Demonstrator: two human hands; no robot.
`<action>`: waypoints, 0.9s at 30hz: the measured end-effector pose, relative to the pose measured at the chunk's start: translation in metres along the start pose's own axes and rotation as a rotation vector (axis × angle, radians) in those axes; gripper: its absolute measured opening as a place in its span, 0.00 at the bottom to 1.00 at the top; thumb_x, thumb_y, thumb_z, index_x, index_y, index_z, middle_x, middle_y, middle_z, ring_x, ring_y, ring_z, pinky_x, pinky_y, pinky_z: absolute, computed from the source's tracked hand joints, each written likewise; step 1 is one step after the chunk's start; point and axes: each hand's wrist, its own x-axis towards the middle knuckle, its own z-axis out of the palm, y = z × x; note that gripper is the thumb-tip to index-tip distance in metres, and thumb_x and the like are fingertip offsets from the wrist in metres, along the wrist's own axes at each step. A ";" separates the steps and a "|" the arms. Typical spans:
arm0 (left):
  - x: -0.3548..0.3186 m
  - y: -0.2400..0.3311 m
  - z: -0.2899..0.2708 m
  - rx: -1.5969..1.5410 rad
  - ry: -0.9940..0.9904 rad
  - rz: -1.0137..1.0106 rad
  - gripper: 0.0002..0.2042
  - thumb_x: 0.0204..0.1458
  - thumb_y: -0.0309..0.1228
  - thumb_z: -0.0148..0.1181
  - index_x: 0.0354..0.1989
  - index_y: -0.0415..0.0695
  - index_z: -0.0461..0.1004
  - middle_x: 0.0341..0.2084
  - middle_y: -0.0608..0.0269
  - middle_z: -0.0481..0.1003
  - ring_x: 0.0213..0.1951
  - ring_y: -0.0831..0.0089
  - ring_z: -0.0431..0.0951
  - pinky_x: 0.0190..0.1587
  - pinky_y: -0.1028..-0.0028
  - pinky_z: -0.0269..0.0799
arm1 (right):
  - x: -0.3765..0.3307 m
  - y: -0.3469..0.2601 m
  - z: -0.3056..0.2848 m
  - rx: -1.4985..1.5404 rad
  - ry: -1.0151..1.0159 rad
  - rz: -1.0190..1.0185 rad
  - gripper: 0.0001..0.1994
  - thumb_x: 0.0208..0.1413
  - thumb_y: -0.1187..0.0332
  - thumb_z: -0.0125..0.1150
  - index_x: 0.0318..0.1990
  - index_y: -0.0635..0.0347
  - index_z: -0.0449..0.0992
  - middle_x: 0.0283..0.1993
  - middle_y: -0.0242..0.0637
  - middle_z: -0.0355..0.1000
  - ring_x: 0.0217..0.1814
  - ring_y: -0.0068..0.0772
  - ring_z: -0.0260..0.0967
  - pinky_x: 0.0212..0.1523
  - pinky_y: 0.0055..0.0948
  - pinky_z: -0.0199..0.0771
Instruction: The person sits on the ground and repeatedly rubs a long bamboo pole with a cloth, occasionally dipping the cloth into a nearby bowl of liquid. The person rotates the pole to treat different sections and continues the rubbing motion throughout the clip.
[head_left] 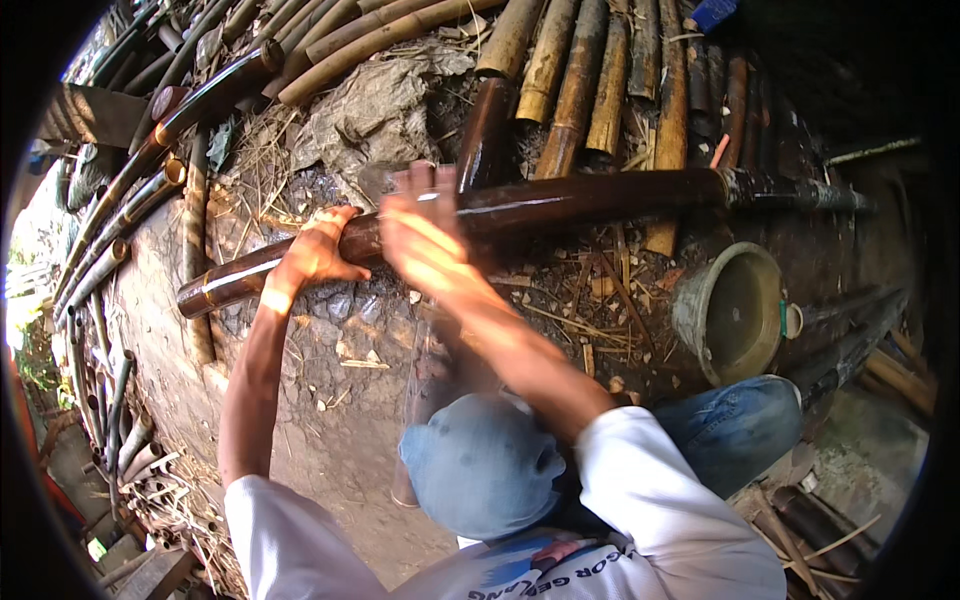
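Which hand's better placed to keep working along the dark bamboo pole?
Probably right. The right hand is raised and motion-blurred over the middle of the dark bamboo pole, apparently free to move. The left hand grips the pole, steadying it.

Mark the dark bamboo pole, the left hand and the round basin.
dark bamboo pole (590, 195), head view, bare mid-shaft.
left hand (315, 255), head view, back of hand gripping the pole.
round basin (690, 300), head view, left rim.

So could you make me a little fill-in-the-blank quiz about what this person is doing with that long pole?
1. The left hand grips a long dark brown ____ pole.
2. The blurred right hand is over the ____ pole.
3. The round grey-green metal bowl lies to the person's ____.

Missing words: bamboo; same; right
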 end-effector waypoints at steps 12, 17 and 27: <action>-0.014 -0.036 0.015 0.003 0.121 -0.052 0.54 0.21 0.50 0.84 0.63 0.41 0.66 0.49 0.48 0.76 0.48 0.51 0.79 0.49 0.58 0.75 | 0.012 0.071 -0.021 0.305 0.101 0.420 0.24 0.71 0.59 0.43 0.68 0.64 0.66 0.78 0.56 0.49 0.82 0.61 0.38 0.80 0.61 0.29; -0.007 -0.030 -0.001 -0.151 0.071 -0.052 0.44 0.25 0.49 0.81 0.53 0.40 0.71 0.41 0.49 0.78 0.42 0.50 0.81 0.45 0.59 0.78 | -0.001 0.131 -0.016 0.095 0.036 0.193 0.26 0.73 0.55 0.37 0.69 0.62 0.65 0.76 0.55 0.55 0.81 0.66 0.40 0.81 0.52 0.29; -0.002 -0.026 -0.008 -0.260 0.009 -0.165 0.43 0.23 0.43 0.81 0.55 0.43 0.73 0.42 0.53 0.77 0.45 0.54 0.79 0.49 0.62 0.74 | 0.013 0.077 -0.021 0.279 0.023 0.278 0.20 0.69 0.56 0.41 0.56 0.56 0.76 0.64 0.55 0.69 0.75 0.56 0.51 0.74 0.63 0.47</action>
